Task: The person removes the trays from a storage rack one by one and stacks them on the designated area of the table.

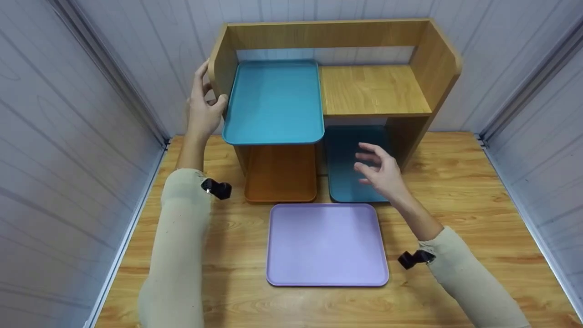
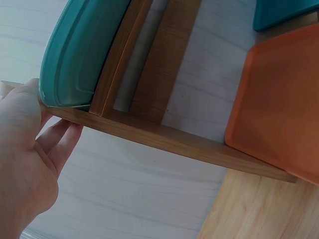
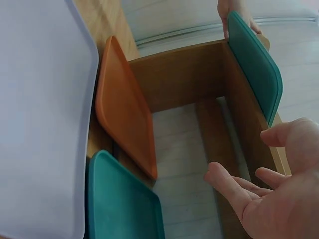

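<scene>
A wooden shelf unit [image 1: 373, 89] stands at the back of the table. A light teal tray [image 1: 273, 102] lies on its upper left shelf and overhangs the front. My left hand [image 1: 207, 98] is at the shelf's left side panel, thumb against the tray's left edge [image 2: 75, 50], fingers straight along the outside of the panel. Under the shelf lie an orange tray [image 1: 280, 175] on the left and a darker teal tray [image 1: 344, 159] on the right. My right hand [image 1: 380, 171] hovers open over the darker teal tray, holding nothing. A lavender tray [image 1: 325, 243] lies flat on the table in front.
The upper right half of the shelf is bare wood. The wooden table [image 1: 478, 191] is closed in by white panel walls [image 1: 68, 136] on the left, right and back. A small black camera mount [image 1: 218, 188] sits on each wrist.
</scene>
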